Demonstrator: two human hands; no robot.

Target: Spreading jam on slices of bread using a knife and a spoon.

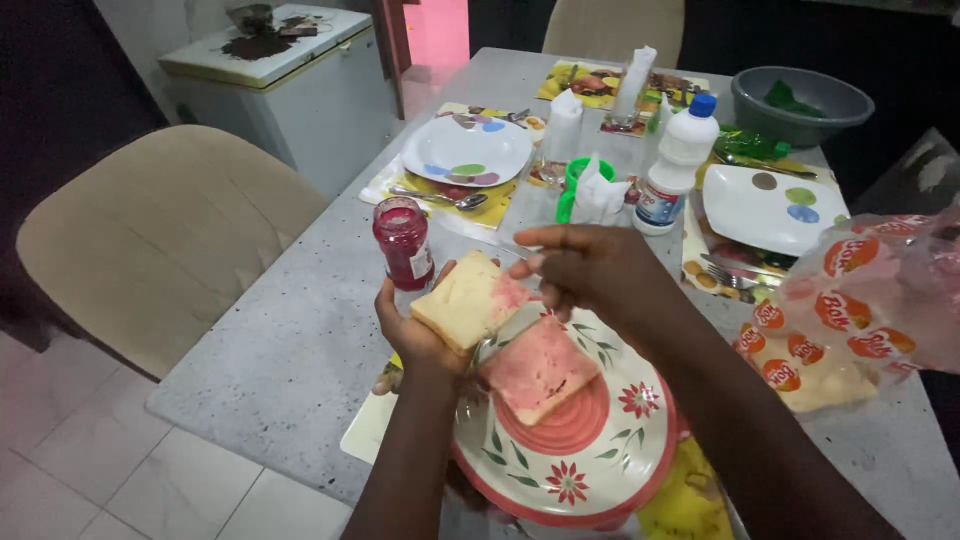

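My left hand [412, 332] holds a slice of bread [468, 298] from below, tilted, with a smear of red jam on its right part. My right hand [590, 268] is curled shut just right of that slice, gripping what looks like a knife whose tip shows near the bread; the handle is hidden. A second slice covered in pink jam [540, 368] lies on a round plate [590, 460] with a red rim and flower pattern, right below both hands. An open jar of red jam [403, 243] stands on the table left of the held slice.
A bag of bread [850, 310] lies at the right. Two white spotted plates [466, 150] [768, 208], a white bottle with blue cap [680, 160], a spoon [440, 198], napkins and a grey bowl [800, 102] sit further back. A beige chair [150, 240] stands at the left.
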